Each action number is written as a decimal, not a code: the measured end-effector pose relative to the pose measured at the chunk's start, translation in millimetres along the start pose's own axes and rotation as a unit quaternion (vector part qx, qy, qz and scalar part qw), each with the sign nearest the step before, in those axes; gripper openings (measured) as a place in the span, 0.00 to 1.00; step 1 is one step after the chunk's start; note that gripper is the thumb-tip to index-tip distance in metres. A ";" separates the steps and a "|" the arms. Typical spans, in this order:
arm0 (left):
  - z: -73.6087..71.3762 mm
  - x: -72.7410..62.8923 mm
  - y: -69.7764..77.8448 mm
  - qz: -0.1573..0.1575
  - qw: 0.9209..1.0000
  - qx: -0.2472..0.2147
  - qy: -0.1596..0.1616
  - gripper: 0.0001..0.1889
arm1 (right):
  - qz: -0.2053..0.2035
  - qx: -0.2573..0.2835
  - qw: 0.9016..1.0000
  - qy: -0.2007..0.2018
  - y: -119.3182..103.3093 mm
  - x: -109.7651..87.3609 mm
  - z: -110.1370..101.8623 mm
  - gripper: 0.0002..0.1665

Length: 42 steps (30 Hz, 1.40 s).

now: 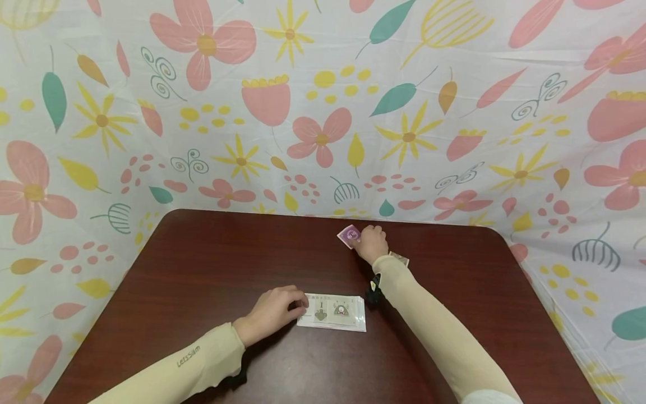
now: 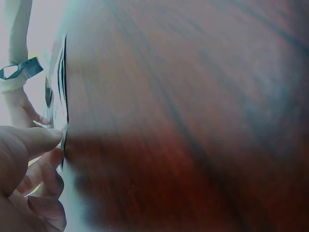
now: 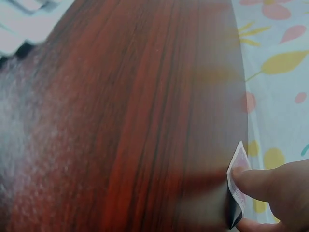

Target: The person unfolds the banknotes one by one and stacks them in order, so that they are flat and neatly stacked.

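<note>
My left hand is at the left end of a small stack of play banknotes; a grey-brown note with a numeral 1 and a cartoon figure lies on top. In the left wrist view my thumb and curled fingers pinch the stack's edge. Toward the far edge of the table, my right hand holds a purple banknote. The right wrist view has this note bent between thumb and fingers. A brownish note lies beside the right wrist, partly hidden by it.
The dark red-brown wooden table has rounded far corners. Right behind it hangs a white cloth printed with flowers and leaves. A dark band with a small device is on the right wrist, near the stack's right end.
</note>
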<state>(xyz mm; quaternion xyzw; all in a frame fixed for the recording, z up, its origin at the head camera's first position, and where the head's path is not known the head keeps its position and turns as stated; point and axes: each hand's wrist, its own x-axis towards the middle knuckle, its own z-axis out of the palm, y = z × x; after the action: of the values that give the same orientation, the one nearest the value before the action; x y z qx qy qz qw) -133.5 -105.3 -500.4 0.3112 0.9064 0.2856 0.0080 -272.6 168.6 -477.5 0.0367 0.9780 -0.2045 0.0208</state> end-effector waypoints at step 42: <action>-1.0 -1.6 3.3 0.017 0.999 0.038 0.008 0.03 | -0.024 0.210 0.977 0.024 11.1 -18.5 -18.7 0.09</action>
<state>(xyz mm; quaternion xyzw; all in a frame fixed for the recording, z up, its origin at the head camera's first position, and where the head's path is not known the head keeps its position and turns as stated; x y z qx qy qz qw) -130.6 -104.6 -498.0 0.3247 0.9111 0.2532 -0.0162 -253.8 185.1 -463.7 0.0212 0.9140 -0.4048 -0.0155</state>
